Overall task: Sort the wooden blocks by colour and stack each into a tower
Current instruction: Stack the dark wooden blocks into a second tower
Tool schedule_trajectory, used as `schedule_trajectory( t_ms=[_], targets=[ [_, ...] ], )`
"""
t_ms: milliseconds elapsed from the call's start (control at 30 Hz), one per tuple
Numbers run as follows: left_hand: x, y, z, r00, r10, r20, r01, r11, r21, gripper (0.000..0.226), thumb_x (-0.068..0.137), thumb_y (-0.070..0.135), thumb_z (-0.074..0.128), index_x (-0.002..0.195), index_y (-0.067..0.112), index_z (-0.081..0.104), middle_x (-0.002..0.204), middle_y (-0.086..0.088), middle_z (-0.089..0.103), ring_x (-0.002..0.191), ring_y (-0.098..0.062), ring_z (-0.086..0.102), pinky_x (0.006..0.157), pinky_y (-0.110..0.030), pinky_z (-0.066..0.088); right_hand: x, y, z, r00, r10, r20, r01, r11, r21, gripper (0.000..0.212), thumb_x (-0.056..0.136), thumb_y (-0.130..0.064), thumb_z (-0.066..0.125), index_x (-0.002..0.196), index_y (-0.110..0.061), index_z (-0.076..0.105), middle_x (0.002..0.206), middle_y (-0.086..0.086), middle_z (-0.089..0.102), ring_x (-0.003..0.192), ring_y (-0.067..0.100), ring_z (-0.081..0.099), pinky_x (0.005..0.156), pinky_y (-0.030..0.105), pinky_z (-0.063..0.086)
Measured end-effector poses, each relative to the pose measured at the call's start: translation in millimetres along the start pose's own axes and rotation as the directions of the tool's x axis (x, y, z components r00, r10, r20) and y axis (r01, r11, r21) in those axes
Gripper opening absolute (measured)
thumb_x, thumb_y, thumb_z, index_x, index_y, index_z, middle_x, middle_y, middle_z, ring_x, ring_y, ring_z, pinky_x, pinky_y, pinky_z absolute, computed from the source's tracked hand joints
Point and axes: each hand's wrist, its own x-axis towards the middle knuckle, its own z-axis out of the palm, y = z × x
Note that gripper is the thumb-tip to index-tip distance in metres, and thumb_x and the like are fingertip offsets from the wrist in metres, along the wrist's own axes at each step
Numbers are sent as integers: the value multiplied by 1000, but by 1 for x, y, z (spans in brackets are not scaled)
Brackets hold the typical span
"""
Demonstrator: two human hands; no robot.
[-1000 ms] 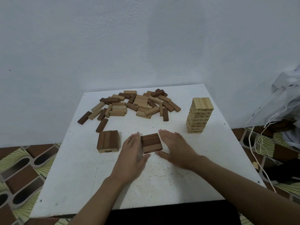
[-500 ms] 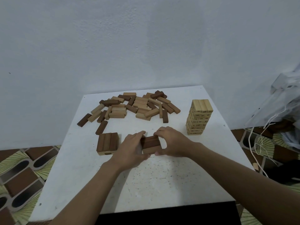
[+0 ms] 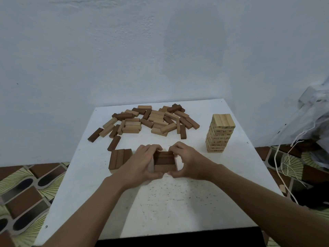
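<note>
Head view: your left hand (image 3: 140, 163) and right hand (image 3: 188, 161) grip the dark blocks (image 3: 163, 160) from both sides, fingers curled, mid-tabletop (image 3: 160, 202). Brown stack (image 3: 120, 158) just left. Pile (image 3: 153, 120) behind. Tower (image 3: 219, 132) far right.

Dim flat indoor light, soft shadows, wide-angle edge distortion

Plain pale blue-grey wall (image 3: 124, 50), evenly lit, fills the far half of the view. A square white table (image 3: 169, 202), its near surface speckled with dark marks, stands before it. Patterned floor tiles (image 3: 23, 189) in brown, black and yellow-green show left and right. Far right: translucent plastic bag (image 3: 316, 125), with a white cord (image 3: 277, 163) trailing over the tiles
</note>
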Motion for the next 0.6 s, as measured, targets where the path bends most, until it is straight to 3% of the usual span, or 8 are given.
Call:
schedule_trajectory(
  t_ms=[100, 233, 367, 600],
  targets=[
    [-11, -6, -29, 999, 28, -40, -28, 1000, 2, 67, 82, 39, 81, 134, 39, 39, 119, 26, 43, 117, 4, 38, 88, -15, 38, 12, -17, -5, 1000, -8, -29, 10, 999, 46, 57, 75, -44, 82, 120, -19, 58, 110, -9, 49, 94, 6, 45, 77, 11, 39],
    [-25, -30, -72, 999, 27, -34, -27, 1000, -16, 64, 80, 35, 85, 132, 37, 47, 124, 33, 47, 125, 3, 40, 96, -15, 38, 43, -49, -3, 999, -15, -42, 14, 1000, -11, 60, 76, -53, 78, 122, -21, 57, 112, -8, 49, 100, 10, 44, 85, 26, 43],
    [-32, -58, -94, 1000, -22, 5, 23, 997, -74, 63, 82, 29, 86, 132, 36, 49, 116, 33, 51, 115, 3, 49, 90, -10, 37, 71, -72, 7, 999, -17, -28, 14, 995, -97, 62, 77, -60, 74, 122, -19, 60, 114, -5, 53, 106, 14, 44, 92, 35, 41],
    [-43, -99, -96, 994, -93, 57, 98, 990, -100, 67, 82, 35, 85, 136, 38, 46, 128, 17, 55, 122, -3, 48, 91, -13, 37, 99, -87, 29, 998, 9, 58, 5, 971, -239, 59, 77, -67, 69, 114, -21, 61, 110, -4, 55, 105, 15, 44, 94, 43, 36]
  ],
)
